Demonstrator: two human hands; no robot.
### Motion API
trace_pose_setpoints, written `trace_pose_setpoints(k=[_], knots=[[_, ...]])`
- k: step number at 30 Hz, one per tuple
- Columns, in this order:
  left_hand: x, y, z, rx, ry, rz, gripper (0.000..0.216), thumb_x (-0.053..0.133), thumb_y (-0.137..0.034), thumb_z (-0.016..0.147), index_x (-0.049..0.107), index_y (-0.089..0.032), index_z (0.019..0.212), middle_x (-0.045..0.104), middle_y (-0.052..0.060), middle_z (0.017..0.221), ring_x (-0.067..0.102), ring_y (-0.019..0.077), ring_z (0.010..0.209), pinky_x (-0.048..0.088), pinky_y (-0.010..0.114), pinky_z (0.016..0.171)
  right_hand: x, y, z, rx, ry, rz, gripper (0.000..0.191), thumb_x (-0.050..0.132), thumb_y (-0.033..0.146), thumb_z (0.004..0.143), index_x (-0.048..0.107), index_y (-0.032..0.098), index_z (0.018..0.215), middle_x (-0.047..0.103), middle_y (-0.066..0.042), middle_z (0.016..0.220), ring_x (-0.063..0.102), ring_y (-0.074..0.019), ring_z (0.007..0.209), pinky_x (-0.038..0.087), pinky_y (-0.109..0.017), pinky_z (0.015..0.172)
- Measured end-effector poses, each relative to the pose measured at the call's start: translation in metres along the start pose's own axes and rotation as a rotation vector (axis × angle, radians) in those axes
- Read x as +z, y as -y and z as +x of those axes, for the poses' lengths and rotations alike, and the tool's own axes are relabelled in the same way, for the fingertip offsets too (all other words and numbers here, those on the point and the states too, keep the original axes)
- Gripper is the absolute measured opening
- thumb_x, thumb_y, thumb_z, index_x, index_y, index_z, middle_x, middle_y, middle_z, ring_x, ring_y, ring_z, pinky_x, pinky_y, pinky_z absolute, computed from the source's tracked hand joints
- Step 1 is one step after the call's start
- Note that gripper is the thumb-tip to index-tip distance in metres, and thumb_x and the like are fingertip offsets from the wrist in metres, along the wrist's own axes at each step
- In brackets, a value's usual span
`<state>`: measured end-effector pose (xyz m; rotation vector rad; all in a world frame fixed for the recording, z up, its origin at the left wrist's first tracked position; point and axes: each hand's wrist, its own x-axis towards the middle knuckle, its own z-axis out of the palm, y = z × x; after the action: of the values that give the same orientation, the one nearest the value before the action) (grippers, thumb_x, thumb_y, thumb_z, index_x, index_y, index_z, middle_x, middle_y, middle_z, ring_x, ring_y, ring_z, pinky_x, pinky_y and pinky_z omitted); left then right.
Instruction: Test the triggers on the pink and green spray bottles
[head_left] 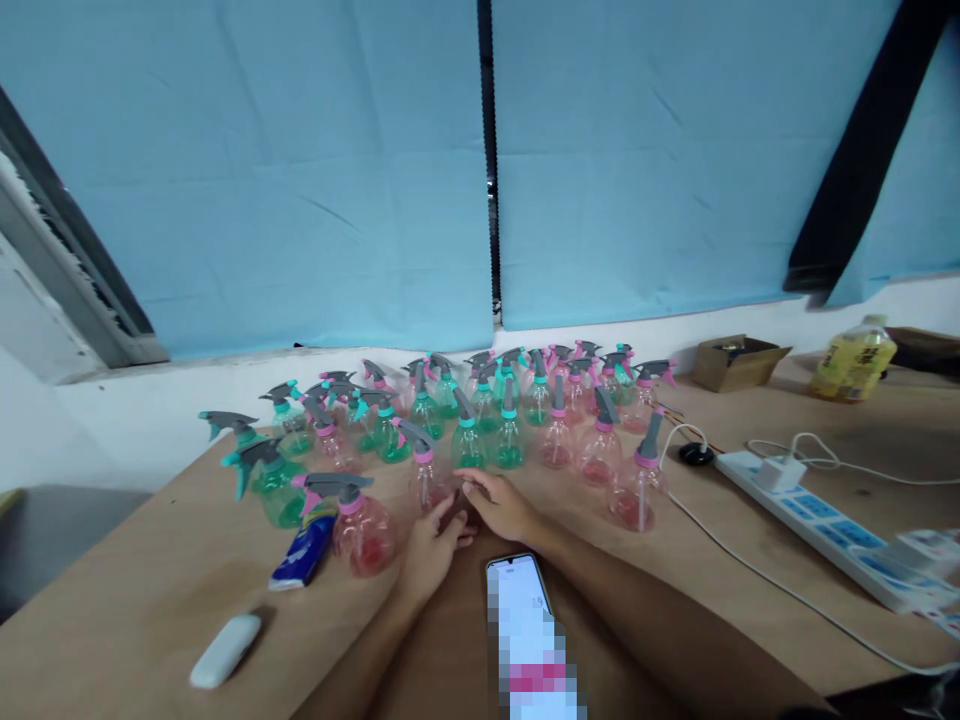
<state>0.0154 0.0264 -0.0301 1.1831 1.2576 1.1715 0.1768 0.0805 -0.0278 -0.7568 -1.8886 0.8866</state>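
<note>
My left hand [437, 547] lies on the table at the foot of a pink spray bottle [429, 487], its fingers stretched forward and apart. Just right of it, my right hand [501, 508] reaches in with loosely extended fingers toward the same bottle's base. Whether either hand touches the bottle, I cannot tell; nothing shows in their grasp. Another pink spray bottle [365, 540] stands left of my left hand. Beyond my hands are a green spray bottle [468, 445] and several more, pink and green, all upright with grey trigger heads. Between my forearms lies a phone [525, 625], its screen lit and partly blurred.
At the left lie a blue packet [304, 552] and a white rounded case [226, 650]. A power strip [825, 525] with plugs and a white cable [742, 570] occupies the right side. Behind are a cardboard box [739, 365], a yellow-labelled bottle [853, 362] and blue curtains [315, 180].
</note>
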Motion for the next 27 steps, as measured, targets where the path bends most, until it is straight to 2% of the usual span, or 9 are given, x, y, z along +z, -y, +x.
trace_pose_setpoints(k=[3, 5, 7, 10, 14, 17, 22, 25, 27], knots=[[0.001, -0.003, -0.001, -0.035, -0.035, -0.040, 0.055, 0.070, -0.027, 0.087, 0.053, -0.016, 0.138, 0.075, 0.009, 0.104, 0.075, 0.0177, 0.080, 0.062, 0.035, 0.081, -0.004, 0.003, 0.006, 0.000, -0.212, -0.090, 0.029, 0.046, 0.029, 0.095, 0.061, 0.025, 0.119, 0.069, -0.006, 0.113, 0.062, -0.0217, 0.105, 0.045, -0.039, 0.097], [0.002, -0.006, -0.001, -0.044, -0.031, -0.054, 0.056, 0.070, -0.027, 0.088, 0.051, -0.017, 0.140, 0.075, 0.009, 0.102, 0.074, 0.0160, 0.078, 0.062, 0.032, 0.078, -0.008, 0.007, 0.016, 0.021, -0.425, -0.135, 0.033, 0.048, 0.030, 0.093, 0.055, 0.022, 0.125, 0.067, -0.008, 0.109, 0.060, -0.0227, 0.105, 0.043, -0.040, 0.098], [0.002, -0.008, -0.001, -0.045, -0.029, -0.046, 0.058, 0.068, -0.026, 0.089, 0.048, -0.015, 0.142, 0.076, 0.008, 0.094, 0.071, 0.0138, 0.070, 0.062, 0.029, 0.070, -0.013, 0.011, 0.031, 0.031, -0.551, -0.156, 0.045, 0.050, 0.033, 0.093, 0.045, 0.019, 0.135, 0.064, -0.011, 0.116, 0.057, -0.0246, 0.112, 0.040, -0.042, 0.102], [0.001, -0.009, 0.001, -0.037, -0.032, -0.030, 0.060, 0.063, -0.022, 0.091, 0.041, -0.011, 0.145, 0.073, 0.006, 0.079, 0.065, 0.0114, 0.060, 0.059, 0.024, 0.058, -0.019, 0.019, 0.055, 0.053, -0.533, -0.194, 0.058, 0.058, 0.039, 0.089, 0.040, 0.020, 0.140, 0.059, -0.015, 0.130, 0.054, -0.0275, 0.121, 0.038, -0.042, 0.105], [0.001, -0.008, 0.001, -0.027, -0.022, -0.027, 0.058, 0.059, -0.020, 0.091, 0.040, -0.009, 0.145, 0.070, 0.003, 0.073, 0.062, 0.0108, 0.057, 0.055, 0.022, 0.054, -0.020, 0.028, 0.079, 0.289, -0.426, -0.348, 0.063, 0.060, 0.044, 0.087, 0.040, 0.022, 0.142, 0.067, -0.011, 0.115, 0.062, -0.0287, 0.110, 0.044, -0.041, 0.095], [0.000, -0.007, 0.000, -0.002, -0.014, 0.020, 0.059, 0.060, -0.025, 0.090, 0.040, -0.011, 0.145, 0.068, 0.001, 0.071, 0.059, 0.0100, 0.052, 0.050, 0.020, 0.046, -0.017, 0.032, 0.087, 0.364, -0.390, -0.482, 0.058, 0.057, 0.049, 0.088, 0.044, 0.023, 0.138, 0.068, -0.009, 0.112, 0.064, -0.0277, 0.105, 0.047, -0.038, 0.088], [-0.002, -0.003, 0.003, 0.033, 0.035, 0.120, 0.065, 0.061, -0.035, 0.089, 0.039, -0.013, 0.146, 0.065, -0.001, 0.069, 0.052, 0.0088, 0.045, 0.039, 0.017, 0.036, -0.016, 0.034, 0.083, 0.278, -0.352, -0.567, 0.032, 0.056, 0.044, 0.088, 0.061, 0.022, 0.112, 0.067, -0.007, 0.107, 0.063, -0.0227, 0.095, 0.045, -0.031, 0.078], [-0.002, -0.003, 0.003, 0.024, 0.046, 0.143, 0.069, 0.058, -0.037, 0.088, 0.036, -0.012, 0.147, 0.063, -0.003, 0.067, 0.049, 0.0088, 0.043, 0.036, 0.017, 0.034, -0.019, 0.035, 0.074, 0.169, -0.373, -0.594, 0.024, 0.060, 0.040, 0.082, 0.063, 0.021, 0.096, 0.067, -0.006, 0.099, 0.060, -0.0218, 0.091, 0.043, -0.030, 0.075], [-0.002, -0.005, 0.002, 0.018, 0.050, 0.173, 0.067, 0.058, -0.040, 0.087, 0.040, -0.012, 0.145, 0.060, -0.004, 0.065, 0.048, 0.0084, 0.043, 0.035, 0.017, 0.034, -0.022, 0.035, 0.068, 0.111, -0.403, -0.597, 0.021, 0.064, 0.040, 0.078, 0.063, 0.020, 0.085, 0.066, -0.006, 0.088, 0.058, -0.0223, 0.089, 0.042, -0.030, 0.075]])
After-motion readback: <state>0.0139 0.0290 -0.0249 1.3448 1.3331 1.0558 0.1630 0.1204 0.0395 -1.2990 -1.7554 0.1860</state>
